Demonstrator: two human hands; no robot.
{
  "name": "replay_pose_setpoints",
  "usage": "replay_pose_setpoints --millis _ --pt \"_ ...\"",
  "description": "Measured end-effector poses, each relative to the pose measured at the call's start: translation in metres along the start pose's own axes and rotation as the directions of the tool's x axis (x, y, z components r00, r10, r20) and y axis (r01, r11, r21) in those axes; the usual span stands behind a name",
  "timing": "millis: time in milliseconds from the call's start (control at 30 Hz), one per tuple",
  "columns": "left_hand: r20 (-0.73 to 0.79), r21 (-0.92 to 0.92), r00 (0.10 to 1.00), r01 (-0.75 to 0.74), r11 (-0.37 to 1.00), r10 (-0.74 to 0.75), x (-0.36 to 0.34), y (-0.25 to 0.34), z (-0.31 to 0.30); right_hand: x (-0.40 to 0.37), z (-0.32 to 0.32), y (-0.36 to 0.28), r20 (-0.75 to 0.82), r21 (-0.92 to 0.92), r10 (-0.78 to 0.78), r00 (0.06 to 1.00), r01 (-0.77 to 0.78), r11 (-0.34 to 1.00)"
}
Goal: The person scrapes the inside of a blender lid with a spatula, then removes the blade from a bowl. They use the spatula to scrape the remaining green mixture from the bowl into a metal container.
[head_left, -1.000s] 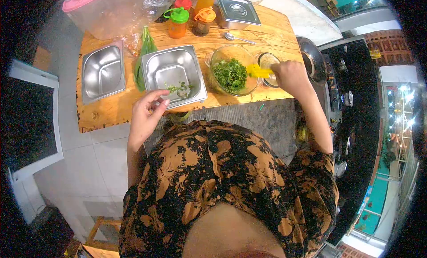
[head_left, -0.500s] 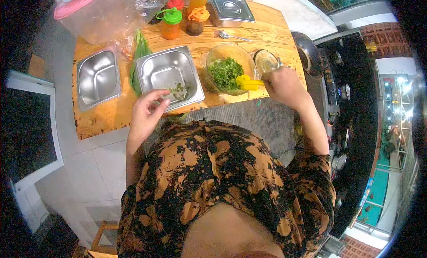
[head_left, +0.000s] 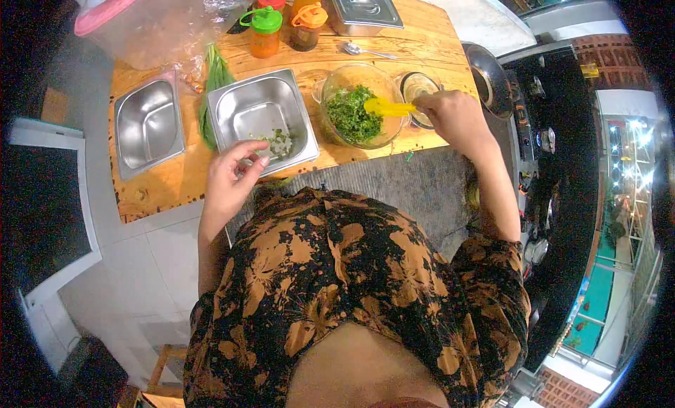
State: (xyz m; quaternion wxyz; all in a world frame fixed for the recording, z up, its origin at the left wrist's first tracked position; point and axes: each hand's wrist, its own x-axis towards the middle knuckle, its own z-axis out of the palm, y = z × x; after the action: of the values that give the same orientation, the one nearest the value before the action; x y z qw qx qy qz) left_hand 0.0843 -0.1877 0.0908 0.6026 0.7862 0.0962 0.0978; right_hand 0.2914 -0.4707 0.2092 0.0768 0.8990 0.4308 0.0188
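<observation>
A glass bowl (head_left: 329, 76) on the wooden table holds chopped green herbs (head_left: 355, 118). My right hand (head_left: 455, 120) is closed around the handle of a yellow spatula (head_left: 385, 108), whose head is over the herbs at the bowl's right side. To the left stands a square metal pan (head_left: 232, 102) with a few chopped pale green bits (head_left: 280, 141) in its near corner. My left hand (head_left: 233, 179) grips the pan's near rim, thumb outside and index finger over the inner side. Its other fingers are partly hidden.
A second metal pan (head_left: 149, 123) and green leaves (head_left: 218, 74) are on the left. Behind are sauce bottles (head_left: 265, 32), a lidded metal container (head_left: 364, 11), a spoon (head_left: 369, 52) and a large plastic box (head_left: 140, 28). A glass dish (head_left: 420, 88) sits right of the bowl, near a wok (head_left: 489, 78).
My right hand has lifted the yellow spatula up and slightly left, from the bowl's lower right edge to over the herbs. My left hand stays at the pan rim. The view has shifted slightly.
</observation>
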Motion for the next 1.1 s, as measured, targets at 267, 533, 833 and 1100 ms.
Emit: replay_pose_setpoints --millis 267,533,833,1100 --pt "0.007 -0.007 0.999 0.041 0.999 -0.041 -0.005 -0.008 0.013 0.013 -0.03 -0.001 0.093 -0.063 -0.279 0.956 0.285 0.956" --pt "-0.133 0.073 0.99 0.053 0.996 -0.043 -0.015 0.008 0.025 0.037 0.032 0.003 0.089 -0.079 -0.441 0.893 0.447 0.891" --pt "-0.264 0.086 0.963 0.075 0.994 -0.05 -0.025 0.031 0.037 0.034 -0.028 0.023 0.152 0.24 -0.439 0.886 0.398 0.886" --pt "-0.302 0.062 0.943 0.168 0.984 -0.142 -0.027 0.038 0.045 0.043 0.035 0.035 0.133 0.317 -0.388 0.912 0.332 0.888"
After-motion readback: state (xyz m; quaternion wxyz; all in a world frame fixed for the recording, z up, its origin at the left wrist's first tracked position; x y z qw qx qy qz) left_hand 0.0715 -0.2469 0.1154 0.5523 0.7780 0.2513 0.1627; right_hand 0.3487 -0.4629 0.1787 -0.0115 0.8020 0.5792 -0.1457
